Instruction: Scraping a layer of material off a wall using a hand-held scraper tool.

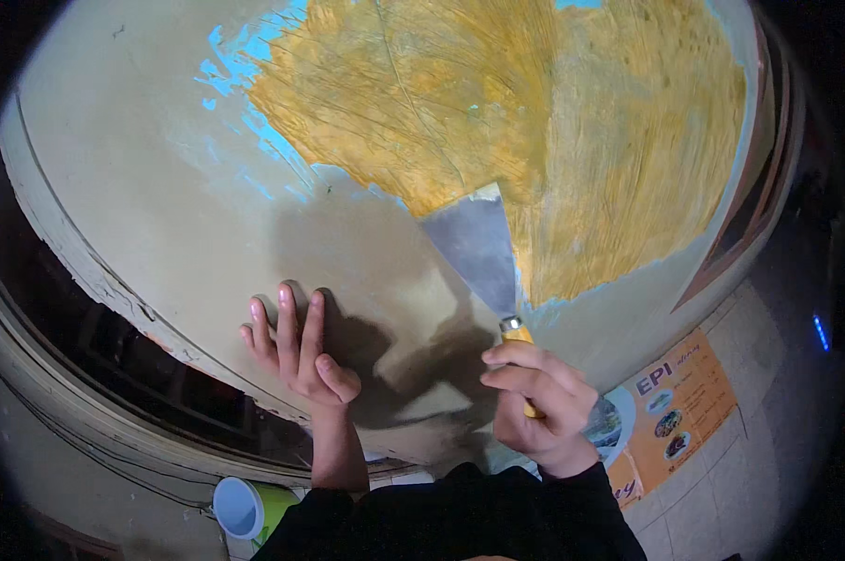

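My right hand grips the yellow handle of a putty knife. The knife's wide metal blade points up, its edge at the lower border of a bare ochre patch on a painted wall. Light beige paint surrounds the patch, with ragged bright-blue strips along the border. Thin dark scratches and a long crack cross the ochre area. My left hand is raised with fingers apart, holding nothing, close to the beige wall. Whether its fingertips touch the wall I cannot tell. Shadows of both hands fall between them.
A dark opening with a chipped pale frame curves along the left. At the right edge is a brown wooden frame. Below stand a green bucket with a pale inside and an orange printed banner on floor tiles.
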Action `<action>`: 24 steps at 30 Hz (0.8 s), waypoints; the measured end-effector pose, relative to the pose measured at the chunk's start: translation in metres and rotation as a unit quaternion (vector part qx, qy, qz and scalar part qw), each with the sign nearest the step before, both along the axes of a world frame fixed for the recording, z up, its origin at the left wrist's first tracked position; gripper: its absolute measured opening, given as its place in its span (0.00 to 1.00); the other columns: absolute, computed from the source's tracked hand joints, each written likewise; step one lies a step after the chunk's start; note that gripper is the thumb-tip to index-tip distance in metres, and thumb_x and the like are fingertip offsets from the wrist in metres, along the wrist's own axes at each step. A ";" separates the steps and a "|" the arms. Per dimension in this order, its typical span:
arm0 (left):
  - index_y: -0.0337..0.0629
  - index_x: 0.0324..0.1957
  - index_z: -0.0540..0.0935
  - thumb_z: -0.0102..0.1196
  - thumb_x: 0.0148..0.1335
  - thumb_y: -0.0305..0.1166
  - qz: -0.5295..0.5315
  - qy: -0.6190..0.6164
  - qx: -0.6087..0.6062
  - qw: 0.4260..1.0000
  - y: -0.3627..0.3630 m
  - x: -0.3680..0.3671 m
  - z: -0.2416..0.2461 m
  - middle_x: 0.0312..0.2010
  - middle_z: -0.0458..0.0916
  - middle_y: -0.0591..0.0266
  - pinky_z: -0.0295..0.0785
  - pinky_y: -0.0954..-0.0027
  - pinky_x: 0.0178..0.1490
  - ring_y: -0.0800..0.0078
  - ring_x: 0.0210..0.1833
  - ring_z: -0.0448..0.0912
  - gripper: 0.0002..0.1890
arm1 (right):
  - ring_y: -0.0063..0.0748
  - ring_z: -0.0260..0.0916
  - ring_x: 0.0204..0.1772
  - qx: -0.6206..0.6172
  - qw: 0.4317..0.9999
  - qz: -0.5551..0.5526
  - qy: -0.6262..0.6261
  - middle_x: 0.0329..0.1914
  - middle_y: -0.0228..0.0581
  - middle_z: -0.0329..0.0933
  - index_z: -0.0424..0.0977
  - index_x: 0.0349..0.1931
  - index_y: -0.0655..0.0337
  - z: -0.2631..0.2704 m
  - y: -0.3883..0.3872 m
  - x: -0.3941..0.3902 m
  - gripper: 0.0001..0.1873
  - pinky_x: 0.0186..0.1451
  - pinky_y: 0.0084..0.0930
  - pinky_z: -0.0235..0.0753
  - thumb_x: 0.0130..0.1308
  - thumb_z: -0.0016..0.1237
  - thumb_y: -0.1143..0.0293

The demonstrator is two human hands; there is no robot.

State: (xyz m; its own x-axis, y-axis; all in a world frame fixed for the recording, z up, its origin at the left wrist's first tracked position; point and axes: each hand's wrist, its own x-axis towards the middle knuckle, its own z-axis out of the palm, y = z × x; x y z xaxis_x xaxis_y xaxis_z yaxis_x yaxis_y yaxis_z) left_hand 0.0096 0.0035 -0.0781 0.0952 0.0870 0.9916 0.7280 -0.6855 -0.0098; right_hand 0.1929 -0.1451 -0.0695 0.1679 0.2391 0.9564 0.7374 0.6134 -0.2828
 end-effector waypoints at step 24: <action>0.37 0.50 0.81 0.24 0.66 0.42 0.005 0.011 -0.003 1.000 -0.004 0.001 0.002 0.59 0.72 0.51 0.43 0.48 0.71 0.46 0.68 0.60 0.30 | 0.35 0.78 0.30 0.005 0.999 -0.005 -0.035 0.35 0.44 0.79 0.77 0.27 0.66 0.012 0.006 -0.008 0.10 0.34 0.23 0.80 0.42 0.50 0.87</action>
